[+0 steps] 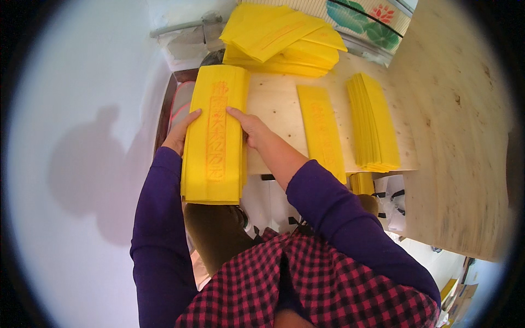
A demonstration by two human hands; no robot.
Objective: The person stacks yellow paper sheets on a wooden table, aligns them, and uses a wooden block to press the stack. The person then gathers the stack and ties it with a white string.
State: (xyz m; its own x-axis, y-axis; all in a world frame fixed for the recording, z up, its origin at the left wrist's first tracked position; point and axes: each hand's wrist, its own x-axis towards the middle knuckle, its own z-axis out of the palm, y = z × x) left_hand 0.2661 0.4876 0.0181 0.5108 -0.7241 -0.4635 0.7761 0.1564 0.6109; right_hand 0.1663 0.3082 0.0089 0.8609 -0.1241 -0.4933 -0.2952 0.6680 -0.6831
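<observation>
Between my two hands is a thick stack of long yellow printed sheets, with a column of red characters down its top sheet. My left hand grips its left edge, the thumb on top and the other fingers hidden beneath or behind. My right hand clasps the right edge with its thumb on the top sheet. The stack lies at the table's left end, its near end reaching out past the front edge over my knee.
Right of my hands, a single yellow strip and an upright-edged yellow stack rest on the wooden table. A larger pile of yellow sheets sits at the back. A white wall rises at left; a wooden board stands at right.
</observation>
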